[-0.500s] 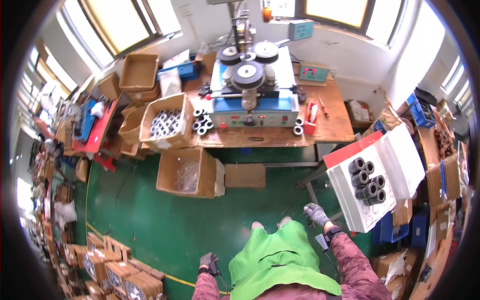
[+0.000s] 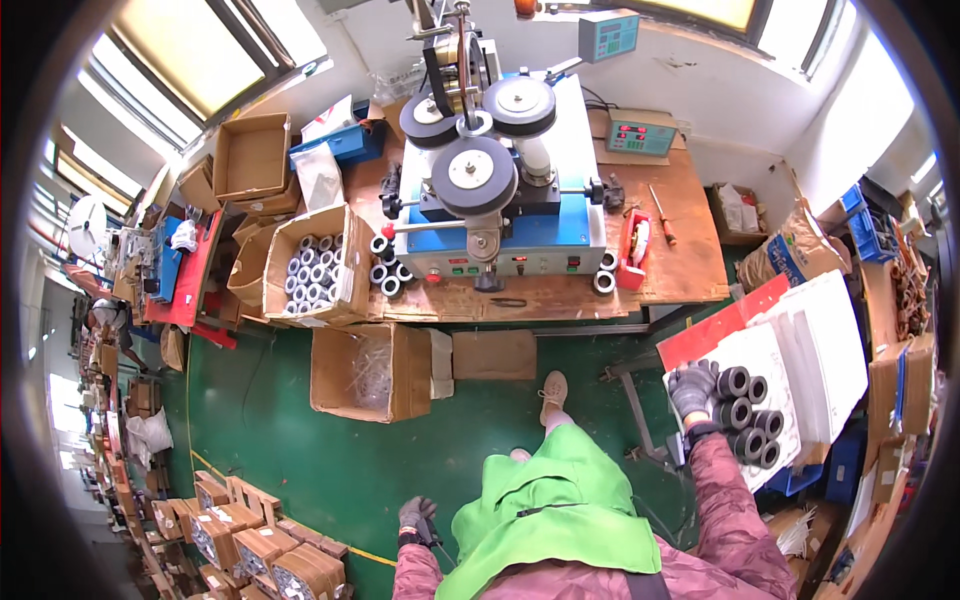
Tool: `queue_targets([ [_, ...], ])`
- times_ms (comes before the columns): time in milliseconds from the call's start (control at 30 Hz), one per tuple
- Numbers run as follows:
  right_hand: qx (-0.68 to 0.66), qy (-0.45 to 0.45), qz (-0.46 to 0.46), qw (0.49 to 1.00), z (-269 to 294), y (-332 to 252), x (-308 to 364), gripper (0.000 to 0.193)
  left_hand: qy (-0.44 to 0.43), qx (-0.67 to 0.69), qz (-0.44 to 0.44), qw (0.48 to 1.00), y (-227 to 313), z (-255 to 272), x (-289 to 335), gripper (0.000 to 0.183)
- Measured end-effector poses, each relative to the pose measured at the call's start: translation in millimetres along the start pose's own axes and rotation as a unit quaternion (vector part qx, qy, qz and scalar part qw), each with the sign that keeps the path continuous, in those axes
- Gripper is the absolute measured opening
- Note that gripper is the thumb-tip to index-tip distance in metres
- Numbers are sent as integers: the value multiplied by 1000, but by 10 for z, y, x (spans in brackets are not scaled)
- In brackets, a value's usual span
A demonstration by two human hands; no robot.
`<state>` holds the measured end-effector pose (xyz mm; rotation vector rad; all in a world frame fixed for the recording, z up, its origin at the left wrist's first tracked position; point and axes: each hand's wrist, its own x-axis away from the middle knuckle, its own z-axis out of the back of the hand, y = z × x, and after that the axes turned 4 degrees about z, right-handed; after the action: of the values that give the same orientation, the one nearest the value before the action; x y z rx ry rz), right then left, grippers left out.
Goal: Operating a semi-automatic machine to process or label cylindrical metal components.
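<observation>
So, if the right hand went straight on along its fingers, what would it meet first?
Probably the red panel beside the white tray, just ahead of the right hand. The black rings lie off to its right. Hand height is unclear.

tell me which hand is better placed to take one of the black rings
Right, most likely: the right hand is at the white tray, close beside the black rings. The left hand hangs low on the body's other side, well away from them.
</observation>
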<state>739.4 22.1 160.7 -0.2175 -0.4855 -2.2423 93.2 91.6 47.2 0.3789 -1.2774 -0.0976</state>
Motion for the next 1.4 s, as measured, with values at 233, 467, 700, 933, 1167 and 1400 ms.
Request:
queue_targets([
  [233,-41,58,-11,997,-97,26,-143,30,-12,13,49,999,553,-715,430,9],
  [467,-94,53,-8,994,-71,-8,-188,23,-7,-85,-22,996,1410,-1584,417,24],
  [700,-80,-3,-19,997,-208,64,-261,27,-99,-206,-77,970,1954,-1846,94,31],
  [933,-53,-7,-74,996,-180,288,-562,28,-86,-213,-66,971,2386,-1552,-142,37],
  [1167,-102,-1,-108,989,-238,193,-617,27,-54,-136,-33,989,2973,-1219,-675,21],
  [1400,-57,32,-122,990,-408,133,-559,32,-96,-157,-66,981,3362,-1262,-668,31],
])
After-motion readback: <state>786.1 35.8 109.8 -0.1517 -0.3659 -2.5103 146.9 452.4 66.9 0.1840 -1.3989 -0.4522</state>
